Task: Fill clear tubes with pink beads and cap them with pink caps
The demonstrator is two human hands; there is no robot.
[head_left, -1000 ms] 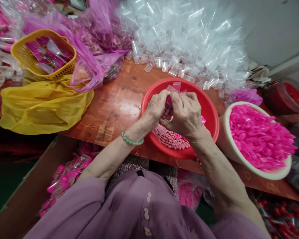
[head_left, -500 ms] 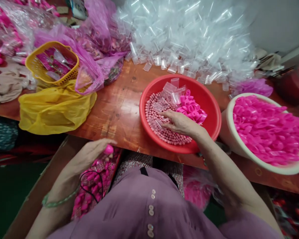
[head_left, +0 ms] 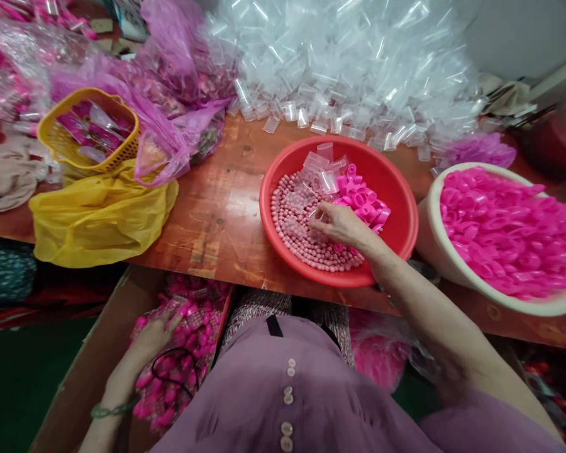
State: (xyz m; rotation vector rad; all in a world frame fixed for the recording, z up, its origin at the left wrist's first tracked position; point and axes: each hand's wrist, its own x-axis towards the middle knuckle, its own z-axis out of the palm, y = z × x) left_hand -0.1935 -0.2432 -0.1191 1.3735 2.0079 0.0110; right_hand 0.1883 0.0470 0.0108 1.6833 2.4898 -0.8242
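Observation:
My right hand (head_left: 337, 223) is inside a red basin (head_left: 400, 214), its fingers curled together over coiled strings of pink beads (head_left: 321, 257); whatever is between the fingertips is too small to make out. Bright pink plastic caps (head_left: 358, 196) lie beside it in the basin, and several clear plastic tubes (head_left: 329, 182) rest on the beads. Below the table edge, my left hand (head_left: 153, 336) reaches into a cardboard box (head_left: 82, 371) with fingers stretched apart above a heap of pink pieces with beads (head_left: 200, 330). I see nothing held in it.
A cream tub (head_left: 436, 220) full of pink caps (head_left: 509, 233) stands right of the basin. Clear tubes (head_left: 349, 63) are piled at the back. On the left are a yellow basket (head_left: 56, 141), a yellow bag (head_left: 104, 220) and a purple plastic bag (head_left: 170, 151).
My left hand has moved down into the box, and the pink piece that was at its fingers is no longer in it. My right hand's fingers have curled in over the beads.

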